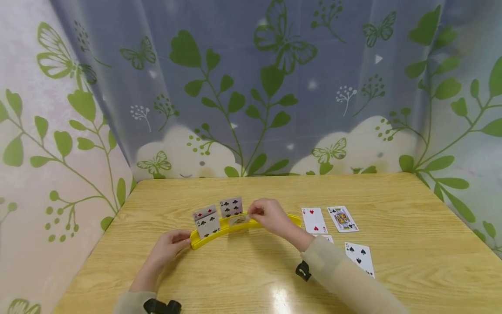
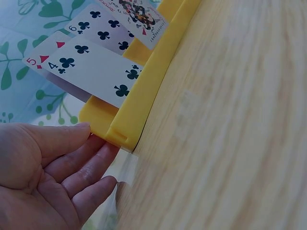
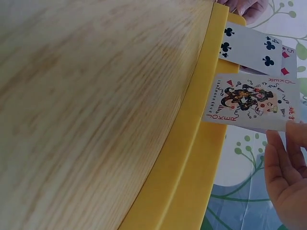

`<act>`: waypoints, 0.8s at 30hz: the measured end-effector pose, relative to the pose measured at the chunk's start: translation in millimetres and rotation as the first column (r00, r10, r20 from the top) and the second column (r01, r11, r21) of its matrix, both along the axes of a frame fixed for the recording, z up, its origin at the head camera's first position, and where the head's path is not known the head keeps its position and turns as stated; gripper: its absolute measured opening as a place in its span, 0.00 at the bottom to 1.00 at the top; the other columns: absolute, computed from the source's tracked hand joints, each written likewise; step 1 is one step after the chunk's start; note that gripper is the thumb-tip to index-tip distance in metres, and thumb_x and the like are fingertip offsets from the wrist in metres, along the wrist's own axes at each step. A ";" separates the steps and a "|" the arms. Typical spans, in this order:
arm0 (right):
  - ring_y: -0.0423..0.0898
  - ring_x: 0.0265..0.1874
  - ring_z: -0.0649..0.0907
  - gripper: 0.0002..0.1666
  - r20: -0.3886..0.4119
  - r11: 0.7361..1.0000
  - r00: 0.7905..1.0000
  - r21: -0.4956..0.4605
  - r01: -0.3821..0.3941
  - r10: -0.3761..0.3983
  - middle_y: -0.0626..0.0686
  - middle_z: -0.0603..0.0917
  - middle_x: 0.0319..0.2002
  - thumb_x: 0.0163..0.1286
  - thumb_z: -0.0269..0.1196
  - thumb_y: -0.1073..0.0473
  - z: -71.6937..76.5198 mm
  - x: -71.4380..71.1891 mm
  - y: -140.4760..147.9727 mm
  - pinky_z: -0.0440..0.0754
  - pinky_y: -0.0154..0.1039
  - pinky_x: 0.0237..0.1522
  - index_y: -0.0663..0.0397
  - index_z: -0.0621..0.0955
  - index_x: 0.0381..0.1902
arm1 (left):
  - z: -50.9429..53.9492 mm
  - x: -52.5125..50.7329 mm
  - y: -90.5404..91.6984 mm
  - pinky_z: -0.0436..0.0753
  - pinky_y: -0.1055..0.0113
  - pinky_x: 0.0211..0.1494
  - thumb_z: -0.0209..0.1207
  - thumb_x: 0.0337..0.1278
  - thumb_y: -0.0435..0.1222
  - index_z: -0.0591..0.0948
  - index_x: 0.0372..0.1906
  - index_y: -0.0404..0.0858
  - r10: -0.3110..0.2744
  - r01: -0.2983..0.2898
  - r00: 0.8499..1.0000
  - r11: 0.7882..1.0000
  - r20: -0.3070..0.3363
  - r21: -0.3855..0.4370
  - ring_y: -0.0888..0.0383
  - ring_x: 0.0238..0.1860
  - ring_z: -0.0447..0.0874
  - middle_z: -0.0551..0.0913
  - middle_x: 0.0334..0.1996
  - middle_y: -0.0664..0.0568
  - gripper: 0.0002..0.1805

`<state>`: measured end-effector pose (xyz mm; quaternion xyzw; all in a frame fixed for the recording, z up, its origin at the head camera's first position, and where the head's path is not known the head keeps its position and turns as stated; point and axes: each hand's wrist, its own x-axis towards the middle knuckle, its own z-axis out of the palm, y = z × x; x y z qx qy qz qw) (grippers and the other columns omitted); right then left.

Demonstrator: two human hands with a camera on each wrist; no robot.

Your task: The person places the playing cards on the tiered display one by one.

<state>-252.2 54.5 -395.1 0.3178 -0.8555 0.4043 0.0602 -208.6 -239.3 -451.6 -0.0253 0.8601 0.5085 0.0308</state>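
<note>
A curved yellow card rack [image 1: 196,243] [image 2: 139,112] [image 3: 184,163] stands on the table. Its left end is between the thumb and fingers of my left hand [image 1: 167,248] [image 2: 60,167]. My right hand [image 1: 272,215] [image 3: 289,179] pinches a corner of the joker card [image 1: 238,220] [image 2: 140,19] [image 3: 249,100], whose opposite edge is at the rack's slot. Near the left end, the four of clubs [image 1: 208,225] [image 2: 91,69] [image 3: 252,48] overlaps the five of diamonds [image 2: 41,53]. The six of clubs [image 1: 231,207] [image 2: 98,28] stands behind the joker in the head view.
Right of the rack, the two of hearts [image 1: 314,220], a king of clubs [image 1: 343,219] and the five of spades [image 1: 360,258] lie face up. Another card [image 1: 328,238] is partly hidden by the right forearm. A patterned curtain [image 1: 219,109] hangs behind the table [image 1: 219,283].
</note>
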 end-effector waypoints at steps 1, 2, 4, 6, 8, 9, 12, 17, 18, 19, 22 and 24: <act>0.41 0.28 0.78 0.03 -0.006 1.000 1.000 0.003 -0.001 0.001 0.51 0.80 0.28 0.57 0.60 0.70 -0.4 -0.4 -0.8 0.76 0.29 0.31 0.60 0.81 0.28 | 0.4 0.3 0.1 0.73 0.57 0.48 0.55 0.55 0.29 0.77 0.44 0.30 0.002 -0.002 1.000 1.000 0.002 0.000 0.51 0.44 0.75 0.79 0.42 0.42 0.12; 0.41 0.28 0.78 0.03 -0.007 1.000 1.000 0.005 -0.002 0.002 0.52 0.80 0.28 0.57 0.60 0.70 -0.7 -0.7 -1.4 0.76 0.29 0.31 0.60 0.81 0.28 | 0.8 0.5 0.2 0.73 0.57 0.48 0.55 0.55 0.29 0.77 0.44 0.30 0.002 -0.002 1.000 1.000 0.003 0.000 0.51 0.44 0.75 0.79 0.43 0.42 0.12; 0.41 0.28 0.78 0.03 -0.013 1.000 1.000 0.008 -0.008 0.008 0.52 0.80 0.28 0.57 0.60 0.70 -1.0 -1.2 -2.8 0.76 0.29 0.31 0.60 0.81 0.27 | 1.8 0.8 0.7 0.74 0.57 0.48 0.55 0.55 0.30 0.77 0.45 0.30 0.002 -0.002 1.000 1.000 0.004 -0.001 0.51 0.44 0.75 0.79 0.43 0.42 0.12; 0.41 0.28 0.78 0.03 -0.012 1.000 1.000 0.011 -0.010 0.010 0.52 0.80 0.28 0.56 0.60 0.71 -0.9 -1.3 -4.1 0.76 0.29 0.31 0.60 0.81 0.27 | 2.4 1.1 0.9 0.74 0.57 0.47 0.55 0.55 0.30 0.77 0.45 0.30 0.002 -0.002 1.000 1.000 0.006 -0.002 0.52 0.44 0.76 0.79 0.43 0.42 0.12; 0.41 0.28 0.78 0.04 -0.011 1.000 1.000 0.009 -0.015 0.015 0.52 0.80 0.28 0.57 0.60 0.71 -0.4 -1.2 -5.1 0.76 0.29 0.31 0.60 0.80 0.27 | 2.9 1.3 1.1 0.74 0.57 0.47 0.55 0.55 0.29 0.77 0.45 0.29 0.002 -0.002 1.000 1.000 0.007 -0.002 0.52 0.43 0.76 0.79 0.42 0.42 0.12; 0.41 0.28 0.78 0.04 -0.013 1.000 1.000 0.010 -0.016 0.017 0.52 0.80 0.28 0.57 0.59 0.71 -0.1 -1.4 -5.8 0.76 0.29 0.31 0.60 0.80 0.27 | 3.0 1.3 1.2 0.74 0.57 0.47 0.55 0.55 0.29 0.77 0.44 0.29 0.003 -0.003 1.000 1.000 0.008 -0.003 0.52 0.43 0.76 0.79 0.42 0.42 0.12; 0.42 0.28 0.78 0.05 -0.015 1.000 1.000 0.015 -0.017 0.017 0.51 0.80 0.28 0.56 0.59 0.72 0.8 -2.2 -7.3 0.76 0.29 0.31 0.60 0.80 0.28 | 3.2 1.1 1.2 0.74 0.57 0.47 0.55 0.55 0.29 0.77 0.44 0.29 0.001 -0.001 1.000 1.000 0.010 -0.003 0.52 0.43 0.76 0.79 0.42 0.42 0.12; 0.41 0.27 0.78 0.04 -0.032 1.000 0.999 0.015 -0.022 0.023 0.52 0.80 0.28 0.57 0.59 0.72 0.2 -5.9 -10.7 0.76 0.28 0.31 0.61 0.80 0.27 | 1.8 0.3 0.3 0.74 0.57 0.47 0.55 0.55 0.29 0.78 0.44 0.30 0.001 -0.001 1.000 1.000 0.009 0.000 0.52 0.43 0.76 0.79 0.42 0.43 0.12; 0.42 0.27 0.78 0.04 -0.039 1.000 0.999 0.012 -0.026 0.026 0.53 0.81 0.28 0.56 0.59 0.72 0.1 -6.5 -11.7 0.76 0.28 0.30 0.61 0.80 0.27 | 1.2 0.0 0.0 0.74 0.57 0.47 0.55 0.55 0.29 0.78 0.44 0.31 0.002 -0.002 1.000 1.000 0.009 0.002 0.52 0.43 0.76 0.79 0.42 0.43 0.11; 0.42 0.27 0.78 0.04 -0.045 1.000 0.999 0.008 -0.026 0.027 0.53 0.81 0.28 0.56 0.60 0.71 -0.2 -7.2 -12.5 0.76 0.28 0.30 0.61 0.80 0.26 | 0.9 -0.1 -0.2 0.74 0.57 0.47 0.55 0.55 0.29 0.78 0.44 0.30 0.000 0.000 1.000 1.000 0.008 0.004 0.52 0.43 0.76 0.79 0.42 0.43 0.11; 0.42 0.27 0.78 0.03 -0.058 1.000 0.998 0.003 -0.030 0.031 0.53 0.80 0.27 0.56 0.60 0.71 -0.7 -8.4 -15.1 0.76 0.28 0.30 0.61 0.80 0.26 | 0.3 -0.3 -0.6 0.74 0.58 0.47 0.55 0.55 0.29 0.78 0.44 0.30 -0.002 0.001 1.000 1.000 0.007 0.014 0.53 0.43 0.76 0.79 0.42 0.43 0.12; 0.42 0.28 0.78 0.03 -0.059 1.000 0.998 0.006 -0.021 0.021 0.53 0.80 0.28 0.56 0.61 0.70 -0.4 -8.5 -16.5 0.76 0.28 0.30 0.60 0.80 0.26 | 0.5 0.0 -0.5 0.74 0.58 0.47 0.55 0.55 0.29 0.77 0.44 0.30 -0.004 0.004 1.000 1.000 0.005 0.015 0.52 0.43 0.76 0.79 0.42 0.42 0.12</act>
